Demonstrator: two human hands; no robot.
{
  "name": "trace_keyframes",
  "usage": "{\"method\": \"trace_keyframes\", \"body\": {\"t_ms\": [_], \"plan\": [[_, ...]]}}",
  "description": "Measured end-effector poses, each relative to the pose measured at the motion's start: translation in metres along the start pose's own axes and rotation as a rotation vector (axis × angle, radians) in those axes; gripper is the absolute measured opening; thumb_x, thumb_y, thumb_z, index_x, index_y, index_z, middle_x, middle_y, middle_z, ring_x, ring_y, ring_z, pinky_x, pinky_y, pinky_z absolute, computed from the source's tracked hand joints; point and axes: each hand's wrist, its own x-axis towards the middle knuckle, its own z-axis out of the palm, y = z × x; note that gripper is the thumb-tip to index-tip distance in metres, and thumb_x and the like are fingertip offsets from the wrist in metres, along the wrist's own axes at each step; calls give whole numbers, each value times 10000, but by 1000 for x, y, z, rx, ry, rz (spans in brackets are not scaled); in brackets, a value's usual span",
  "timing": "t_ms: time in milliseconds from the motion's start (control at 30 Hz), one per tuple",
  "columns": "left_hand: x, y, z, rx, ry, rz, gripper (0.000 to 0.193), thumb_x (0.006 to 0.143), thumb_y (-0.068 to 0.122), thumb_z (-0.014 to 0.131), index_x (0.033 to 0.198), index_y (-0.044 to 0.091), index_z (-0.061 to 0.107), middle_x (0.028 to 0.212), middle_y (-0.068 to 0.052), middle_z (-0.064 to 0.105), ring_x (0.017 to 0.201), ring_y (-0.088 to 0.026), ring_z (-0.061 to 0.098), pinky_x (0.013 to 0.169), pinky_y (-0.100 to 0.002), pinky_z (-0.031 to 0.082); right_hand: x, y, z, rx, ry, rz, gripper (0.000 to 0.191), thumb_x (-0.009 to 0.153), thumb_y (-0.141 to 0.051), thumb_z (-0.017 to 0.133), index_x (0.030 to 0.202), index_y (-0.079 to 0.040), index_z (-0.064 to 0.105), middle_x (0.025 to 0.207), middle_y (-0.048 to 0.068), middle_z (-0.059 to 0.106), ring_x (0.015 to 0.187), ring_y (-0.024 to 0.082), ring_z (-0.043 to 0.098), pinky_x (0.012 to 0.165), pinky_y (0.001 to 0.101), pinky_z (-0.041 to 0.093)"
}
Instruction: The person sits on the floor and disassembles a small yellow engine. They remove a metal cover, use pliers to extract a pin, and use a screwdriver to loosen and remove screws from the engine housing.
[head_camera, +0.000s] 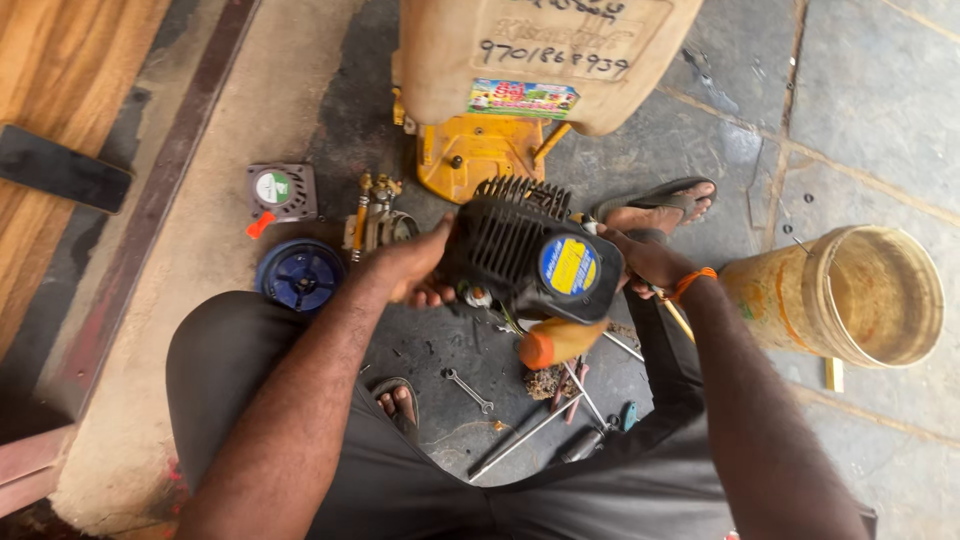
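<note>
black finned small engine with a round blue-and-yellow sticker (530, 262) sat between both hands above the stone floor (860, 90); left grip (412, 266) clasped its finned side, right grip (645, 262) held the opposite side, steel spanner (469, 390) lay below.

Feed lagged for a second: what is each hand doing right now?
Left hand: closed on the side of the black engine.
Right hand: gripping the engine's other side.

Both bare forearms reach forward and converge. The left hand (415, 265) curls inward, fingers bent and clamped from the side — the right hand (648, 262), an orange band at its wrist, grips opposite, palm turned in.
</note>
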Motion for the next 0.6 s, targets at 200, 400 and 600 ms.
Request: {"method": "trace_keyframes", "body": {"t_ms": [200, 400, 600], "plan": [[-16, 31, 19, 206, 487, 183, 852, 951, 739, 470, 1163, -70, 632, 666, -115, 722, 507, -169, 689, 401, -256, 527, 7, 32, 8, -90, 56, -315, 562, 971, -370, 469, 1467, -109, 507, 840, 45, 672, 471, 164, 516, 475, 370, 480], [-25, 42, 43, 395, 764, 573, 734, 946, 677, 537, 1170, -10, 666, 836, -138, 749, 814, -274, 760, 766, -438, 598, -38, 49, 36, -482, 244, -310, 451, 1039, -399, 482, 1396, -169, 633, 1035, 199, 754, 888, 271, 708, 882, 429, 529], [-19, 57, 82, 459, 651, 955, 779, 936, 670, 591, 1334, 1, 612, 1172, -219, 718, 1084, -337, 698, 928, -464, 555, -108, 44, 90, -389, 80, -274, 443, 968, -481, 590, 1229, -160, 750, 1071, 103, 809, 988, 246, 770, 918, 391, 558]]}}
